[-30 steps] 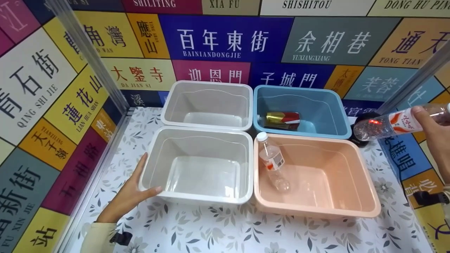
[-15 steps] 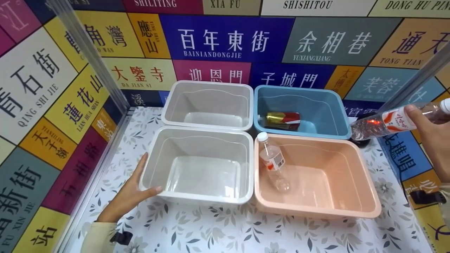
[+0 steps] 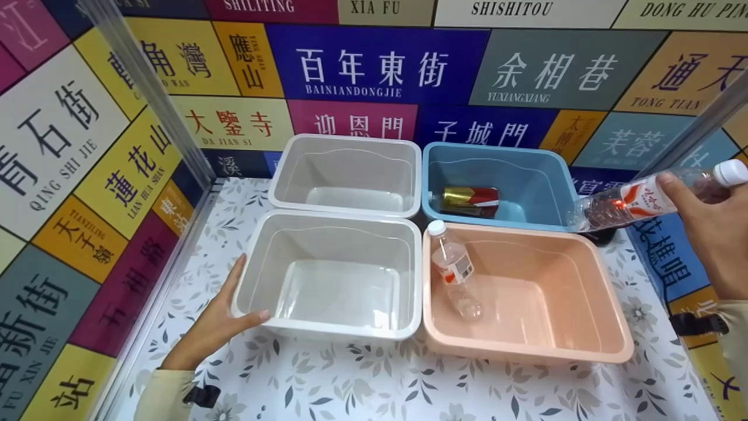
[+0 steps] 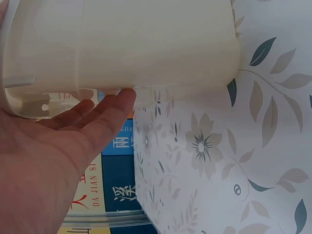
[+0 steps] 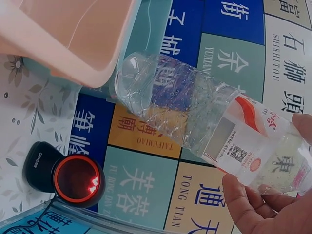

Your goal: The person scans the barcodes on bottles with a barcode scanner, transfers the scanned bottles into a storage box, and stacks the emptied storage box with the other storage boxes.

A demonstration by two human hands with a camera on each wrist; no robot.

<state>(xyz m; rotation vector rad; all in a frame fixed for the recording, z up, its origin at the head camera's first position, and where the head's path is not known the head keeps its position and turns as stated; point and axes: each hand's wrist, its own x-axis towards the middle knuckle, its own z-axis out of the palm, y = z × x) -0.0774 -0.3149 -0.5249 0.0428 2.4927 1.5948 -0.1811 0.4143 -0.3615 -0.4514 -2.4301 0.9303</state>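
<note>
My right hand (image 3: 710, 245) grips a clear plastic bottle (image 3: 613, 204) with a white cap and a red-and-white label, lying sideways in the air. Its base overlaps the right end of the blue bin (image 3: 502, 149) in the head view. In the right wrist view, fingers and thumb hold the bottle (image 5: 170, 105) around the label. My left hand (image 3: 210, 327) rests against the left front corner of the front grey bin (image 3: 333, 333), thumb at the rim. The left wrist view shows its fingers fairly straight along the bin's outer wall (image 4: 146, 44).
The peach bin (image 3: 526, 354) holds another clear bottle (image 3: 453, 269), leaning. A gold-and-red item (image 3: 470, 199) lies in the blue bin. Behind the front grey bin stands another grey bin (image 3: 350, 140). A black scanner (image 5: 78, 175) with a red-lit ring stands at the right.
My right hand has carried the bottle leftward, its base moving from right of the blue bin to overlapping that bin's edge. The left hand and the bins have not moved.
</note>
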